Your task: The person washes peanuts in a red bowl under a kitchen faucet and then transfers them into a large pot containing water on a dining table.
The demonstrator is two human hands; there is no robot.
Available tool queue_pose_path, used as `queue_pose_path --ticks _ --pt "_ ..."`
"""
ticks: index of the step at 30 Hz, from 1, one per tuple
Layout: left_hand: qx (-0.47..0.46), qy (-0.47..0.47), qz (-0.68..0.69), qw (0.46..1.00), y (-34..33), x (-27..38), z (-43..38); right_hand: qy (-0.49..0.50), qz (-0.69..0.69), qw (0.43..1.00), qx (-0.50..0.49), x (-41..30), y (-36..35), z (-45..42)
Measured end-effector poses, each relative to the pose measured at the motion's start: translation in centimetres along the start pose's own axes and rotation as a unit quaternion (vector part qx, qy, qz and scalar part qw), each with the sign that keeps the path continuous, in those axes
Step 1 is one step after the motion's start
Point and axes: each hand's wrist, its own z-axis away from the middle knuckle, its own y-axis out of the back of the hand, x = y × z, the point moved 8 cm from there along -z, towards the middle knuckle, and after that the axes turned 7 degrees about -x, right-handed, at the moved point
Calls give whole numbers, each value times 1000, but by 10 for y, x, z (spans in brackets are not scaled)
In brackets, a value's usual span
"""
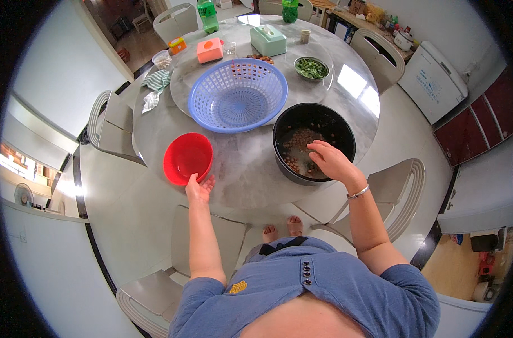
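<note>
My left hand (199, 191) is at the near rim of a red plastic bowl (188, 157), thumb over the edge and fingers outside it. The bowl's inside shows no contents. On the right, my right hand (333, 162) hovers over a deep black pot (284, 165), fingers extended and nothing visible in them. Small round brown pieces (301, 141) lie in cloudy liquid in the pot, and a few cling to its inner wall. My hand hides part of the contents. Behind both vessels stands a blue plastic colander (238, 95) with no food visible inside.
A round marble-patterned table (239, 186) carries a bowl of green leaves (311, 68), a green tissue box (268, 41), a pink box (210, 50), a striped cloth (157, 80) and green bottles (208, 17). Chairs (377, 186) stand close around it.
</note>
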Motion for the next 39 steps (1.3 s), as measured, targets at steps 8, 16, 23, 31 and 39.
queue_pose_path --ticks 8,16,23,31,39 --pt "9 51 66 997 17 -14 -1 30 -16 998 55 -2 6 9" --pt "-135 57 -30 989 -21 -42 41 33 -208 977 37 -22 5 13" --pt "-180 72 -224 955 2 -62 64 128 -281 922 -233 -106 -85 37" --pt "-174 51 -343 921 8 -74 96 252 81 934 -241 -80 -201 57" --pt "-153 60 -429 889 -8 -95 129 156 -54 917 -362 -48 -184 76"
